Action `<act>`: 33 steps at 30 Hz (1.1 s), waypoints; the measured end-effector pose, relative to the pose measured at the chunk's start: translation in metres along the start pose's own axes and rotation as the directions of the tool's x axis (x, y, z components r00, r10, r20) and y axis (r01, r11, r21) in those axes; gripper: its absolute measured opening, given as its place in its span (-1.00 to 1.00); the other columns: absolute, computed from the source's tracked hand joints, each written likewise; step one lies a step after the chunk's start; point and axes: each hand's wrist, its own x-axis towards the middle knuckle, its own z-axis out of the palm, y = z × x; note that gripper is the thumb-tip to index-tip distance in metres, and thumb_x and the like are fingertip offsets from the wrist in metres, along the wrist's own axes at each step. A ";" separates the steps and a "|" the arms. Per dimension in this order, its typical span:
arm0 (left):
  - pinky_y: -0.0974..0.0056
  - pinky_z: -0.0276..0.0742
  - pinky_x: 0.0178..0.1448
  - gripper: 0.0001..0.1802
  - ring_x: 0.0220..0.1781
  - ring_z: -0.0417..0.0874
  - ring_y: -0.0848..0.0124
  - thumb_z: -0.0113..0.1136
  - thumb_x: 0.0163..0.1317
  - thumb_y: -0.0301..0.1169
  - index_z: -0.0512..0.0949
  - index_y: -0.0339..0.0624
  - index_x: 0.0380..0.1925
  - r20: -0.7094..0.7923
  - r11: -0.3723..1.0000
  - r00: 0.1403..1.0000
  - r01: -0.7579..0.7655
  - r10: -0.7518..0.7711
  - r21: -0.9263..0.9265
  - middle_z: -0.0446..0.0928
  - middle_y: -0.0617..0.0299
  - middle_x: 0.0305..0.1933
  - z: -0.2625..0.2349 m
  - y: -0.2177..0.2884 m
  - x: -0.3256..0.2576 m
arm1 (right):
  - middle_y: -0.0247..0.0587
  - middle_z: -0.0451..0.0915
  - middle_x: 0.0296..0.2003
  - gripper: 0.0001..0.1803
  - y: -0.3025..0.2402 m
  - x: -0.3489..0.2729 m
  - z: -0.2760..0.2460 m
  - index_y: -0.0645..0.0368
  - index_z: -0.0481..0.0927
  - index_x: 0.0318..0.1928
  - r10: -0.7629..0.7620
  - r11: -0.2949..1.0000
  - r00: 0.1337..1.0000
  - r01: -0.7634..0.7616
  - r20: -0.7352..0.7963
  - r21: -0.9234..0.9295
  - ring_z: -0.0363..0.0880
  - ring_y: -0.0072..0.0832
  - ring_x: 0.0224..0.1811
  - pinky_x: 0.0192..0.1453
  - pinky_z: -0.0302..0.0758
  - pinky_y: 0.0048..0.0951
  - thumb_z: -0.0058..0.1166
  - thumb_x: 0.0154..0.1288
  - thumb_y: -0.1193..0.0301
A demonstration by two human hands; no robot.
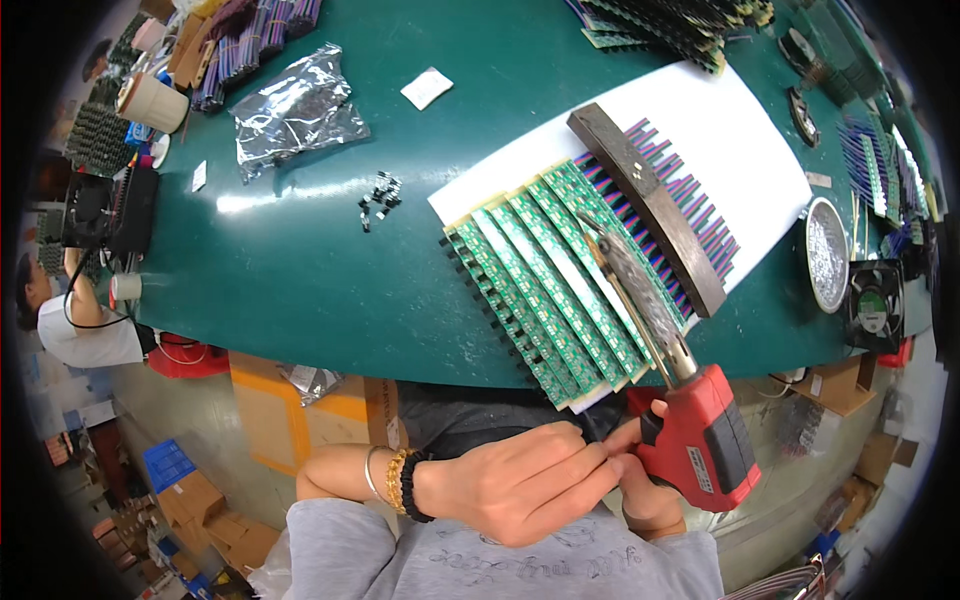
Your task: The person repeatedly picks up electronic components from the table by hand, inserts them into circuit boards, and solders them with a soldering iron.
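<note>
A red and black soldering gun (705, 435) is gripped in my right hand (648, 495), its long metal tip pointing up and away over the boards. My left hand (525, 480) is closed, fingertips pinched together against the fingers of my right hand. Whatever they pinch, if anything, is hidden. Just beyond both hands lie several long green circuit board strips (540, 290), side by side, with black parts along the left edge. A dark heavy bar (650, 210) rests across the multicoloured ribbon wires (695, 210) at the strips' right. Under them all is a white sheet (740, 140).
On the green table (300, 270) sit a small pile of black parts (380, 198), a clear plastic bag (298, 115) and a white packet (427, 88). A round metal dish (826, 255) and a fan (874, 308) stand at right. Another person (85, 320) sits far left.
</note>
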 end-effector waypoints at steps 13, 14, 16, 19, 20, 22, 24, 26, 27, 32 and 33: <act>0.17 0.72 -0.19 -0.60 -0.30 0.67 0.17 0.31 -0.08 -0.51 0.68 -0.54 -0.18 0.045 0.997 0.999 -0.020 0.017 0.080 0.67 -0.07 -0.21 -0.001 -0.004 -0.001 | -0.24 0.63 -0.34 -0.78 -0.034 0.008 0.005 0.22 0.56 -0.10 0.346 0.938 0.938 -0.344 -0.033 0.050 0.61 -0.45 -0.32 -0.23 0.51 -0.41 0.23 0.27 0.65; 0.18 0.71 -0.19 -0.61 -0.31 0.67 0.17 0.31 -0.08 -0.52 0.67 -0.53 -0.19 0.047 0.995 0.999 -0.024 0.019 0.097 0.67 -0.07 -0.21 -0.002 -0.004 -0.001 | -0.26 0.62 -0.34 -0.90 -0.036 0.008 0.006 0.22 0.65 -0.22 0.432 0.901 0.900 -0.428 -0.064 0.066 0.62 -0.43 -0.30 -0.21 0.51 -0.39 0.25 0.27 0.63; 0.20 0.70 -0.22 -0.61 -0.33 0.66 0.18 0.31 -0.08 -0.52 0.67 -0.53 -0.19 0.058 0.993 0.998 -0.031 0.025 0.113 0.65 -0.04 -0.24 -0.002 -0.003 -0.002 | -0.27 0.62 -0.33 -0.92 -0.036 0.005 0.007 0.22 0.65 -0.23 0.416 0.909 0.908 -0.415 -0.049 0.043 0.62 -0.44 -0.29 -0.20 0.52 -0.39 0.25 0.28 0.61; 0.21 0.65 -0.27 -0.64 -0.35 0.64 0.21 0.36 -0.09 -0.54 0.67 -0.47 -0.21 0.026 0.994 0.999 0.024 -0.026 0.104 0.63 0.03 -0.28 -0.001 -0.002 -0.005 | -0.28 0.62 -0.34 -0.89 -0.026 -0.008 0.007 0.21 0.62 -0.16 0.387 0.920 0.921 -0.389 -0.047 -0.037 0.61 -0.47 -0.31 -0.21 0.53 -0.39 0.23 0.32 0.54; 0.22 0.63 -0.29 -0.64 -0.36 0.63 0.23 0.38 -0.10 -0.55 0.67 -0.44 -0.22 0.031 0.995 0.998 0.045 -0.048 0.091 0.62 0.06 -0.30 -0.003 -0.003 -0.007 | -0.28 0.62 -0.34 -0.83 -0.022 -0.016 0.006 0.20 0.58 -0.09 0.459 0.887 0.887 -0.461 -0.045 -0.035 0.60 -0.48 -0.32 -0.22 0.53 -0.39 0.21 0.34 0.49; 0.22 0.59 -0.31 -0.67 -0.38 0.62 0.24 0.43 -0.11 -0.58 0.67 -0.36 -0.25 0.003 0.975 0.983 0.181 -0.183 0.130 0.61 0.12 -0.31 -0.008 -0.009 -0.010 | -0.23 0.63 -0.37 -0.61 -0.010 -0.032 0.000 0.17 0.40 0.16 0.326 0.944 0.945 -0.326 -0.004 0.050 0.58 -0.49 -0.40 -0.27 0.53 -0.41 0.14 0.44 0.31; 0.22 0.52 -0.34 -0.68 -0.41 0.61 0.24 0.49 -0.13 -0.64 0.68 -0.21 -0.30 -0.123 0.926 0.947 0.316 -0.296 0.205 0.60 0.21 -0.34 -0.010 -0.019 -0.013 | -0.18 0.64 -0.39 -0.44 0.006 -0.047 -0.011 0.16 0.27 0.32 0.170 0.980 0.985 -0.173 0.043 0.100 0.58 -0.47 -0.45 -0.30 0.55 -0.41 0.12 0.49 0.18; 0.21 0.50 -0.34 -0.70 -0.40 0.59 0.24 0.48 -0.09 -0.66 0.68 -0.23 -0.29 -0.209 0.904 0.918 0.377 -0.336 0.202 0.59 0.22 -0.37 -0.008 -0.030 -0.014 | -0.20 0.66 -0.38 -0.60 0.022 -0.058 -0.021 0.23 0.48 0.05 -0.002 0.974 1.000 0.003 -0.002 0.228 0.66 -0.37 -0.38 -0.22 0.61 -0.36 0.27 0.32 0.32; 0.21 0.49 -0.35 -0.70 -0.40 0.59 0.24 0.49 -0.09 -0.66 0.68 -0.23 -0.29 -0.211 0.889 0.903 0.414 -0.374 0.198 0.59 0.22 -0.38 -0.006 -0.034 -0.014 | -0.20 0.66 -0.37 -0.68 0.026 -0.064 -0.027 0.26 0.57 -0.07 -0.096 0.954 0.995 0.100 -0.031 0.282 0.69 -0.32 -0.34 -0.19 0.63 -0.33 0.34 0.24 0.38; 0.21 0.45 -0.35 -0.72 -0.42 0.56 0.23 0.48 -0.10 -0.66 0.66 -0.24 -0.34 -0.195 0.877 0.894 0.439 -0.404 0.195 0.58 0.20 -0.39 0.001 -0.037 -0.014 | -0.21 0.63 -0.50 -0.13 0.031 -0.104 -0.055 0.41 0.31 0.19 -0.087 0.928 0.985 0.025 0.151 0.371 0.68 -0.30 -0.46 -0.31 0.63 -0.26 0.32 0.22 -0.09; 0.21 0.45 -0.35 -0.73 -0.42 0.56 0.23 0.48 -0.10 -0.66 0.66 -0.25 -0.35 -0.197 0.872 0.886 0.454 -0.420 0.182 0.58 0.20 -0.39 0.001 -0.036 -0.014 | -0.24 0.62 -0.53 0.00 0.032 -0.119 -0.050 0.44 0.26 0.25 -0.046 0.922 0.998 0.022 0.053 0.386 0.67 -0.32 -0.49 -0.32 0.62 -0.27 0.32 0.19 -0.19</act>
